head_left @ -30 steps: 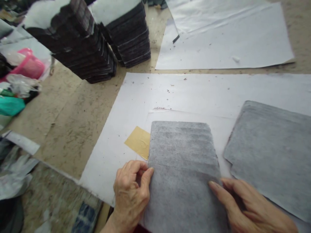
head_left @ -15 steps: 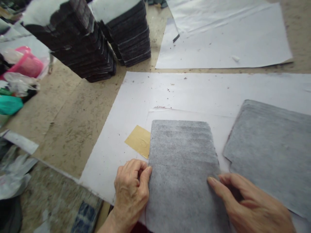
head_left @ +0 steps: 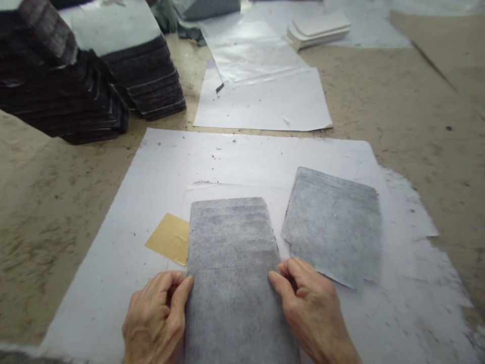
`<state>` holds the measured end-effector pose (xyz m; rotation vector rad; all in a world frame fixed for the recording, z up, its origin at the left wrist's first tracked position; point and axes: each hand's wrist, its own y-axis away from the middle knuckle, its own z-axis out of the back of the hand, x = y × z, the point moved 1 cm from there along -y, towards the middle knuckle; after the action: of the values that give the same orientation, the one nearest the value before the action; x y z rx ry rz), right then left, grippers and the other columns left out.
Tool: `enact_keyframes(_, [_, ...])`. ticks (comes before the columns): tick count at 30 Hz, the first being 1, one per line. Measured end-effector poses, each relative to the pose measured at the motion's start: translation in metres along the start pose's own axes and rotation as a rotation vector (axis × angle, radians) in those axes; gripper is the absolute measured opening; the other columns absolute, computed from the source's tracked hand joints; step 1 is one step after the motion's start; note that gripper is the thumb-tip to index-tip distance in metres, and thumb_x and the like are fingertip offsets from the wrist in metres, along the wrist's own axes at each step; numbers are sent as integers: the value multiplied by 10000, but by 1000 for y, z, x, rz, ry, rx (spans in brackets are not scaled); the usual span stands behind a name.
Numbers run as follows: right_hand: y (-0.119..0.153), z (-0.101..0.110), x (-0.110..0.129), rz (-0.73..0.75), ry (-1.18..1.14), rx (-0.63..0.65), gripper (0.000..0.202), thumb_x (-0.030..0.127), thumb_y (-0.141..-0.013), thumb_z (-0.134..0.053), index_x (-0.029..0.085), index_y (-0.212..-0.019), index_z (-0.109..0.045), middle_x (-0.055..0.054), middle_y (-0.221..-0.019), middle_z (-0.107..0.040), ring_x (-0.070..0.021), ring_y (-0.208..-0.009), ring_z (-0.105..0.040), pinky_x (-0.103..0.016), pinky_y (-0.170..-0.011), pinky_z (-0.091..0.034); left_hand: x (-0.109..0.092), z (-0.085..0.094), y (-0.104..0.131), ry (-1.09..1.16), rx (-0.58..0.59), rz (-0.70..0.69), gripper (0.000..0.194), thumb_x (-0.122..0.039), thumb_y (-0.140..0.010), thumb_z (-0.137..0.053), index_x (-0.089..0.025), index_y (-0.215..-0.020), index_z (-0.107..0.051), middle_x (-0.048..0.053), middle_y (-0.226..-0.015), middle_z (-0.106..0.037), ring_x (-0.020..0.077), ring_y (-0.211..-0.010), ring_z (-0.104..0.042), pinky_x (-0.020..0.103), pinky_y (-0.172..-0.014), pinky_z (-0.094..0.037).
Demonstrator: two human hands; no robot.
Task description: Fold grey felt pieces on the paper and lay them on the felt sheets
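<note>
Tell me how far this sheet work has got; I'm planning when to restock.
Looks done: one grey stack lies set aside at right on the white paper. In hand: the left hand and right hand grip the side edges of the near grey stack, beside a gold leaf square. Seemingly left: tall dark stacks at far left.

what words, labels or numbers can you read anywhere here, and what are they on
None can be read: no text shows anywhere.
Grey sheet between the left hand and right hand: no print.
Second grey sheet, gold square, white paper, dark stacks: blank.
</note>
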<state>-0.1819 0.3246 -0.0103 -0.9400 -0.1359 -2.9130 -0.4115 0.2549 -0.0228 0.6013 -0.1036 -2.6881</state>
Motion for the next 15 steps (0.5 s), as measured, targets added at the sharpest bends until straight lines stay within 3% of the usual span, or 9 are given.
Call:
enact_keyframes(10, [3, -5, -4, 94, 128, -28, 233, 274, -812, -444, 213, -587, -447, 16, -570, -512, -132, -551, -528, -237, -497, -365, -4, -2, 2, -36, -43, 2, 267, -415, -839, -454, -254, -657, -566, -40, -670, -634, 160, -639, -607, 303, -620, -446])
enact_keyframes(15, [12, -13, 0, 47, 296, -240, 190, 315, -877, -348, 202, -869, -502, -41, -772, -583, -193, -749, -572, -287, -596, -420, -12, -4, 4, 81, -144, -5, 224, -454, -791, -530, -256, -878, -591, -16, -770, -662, 162, -676, -628, 271, -620, -489])
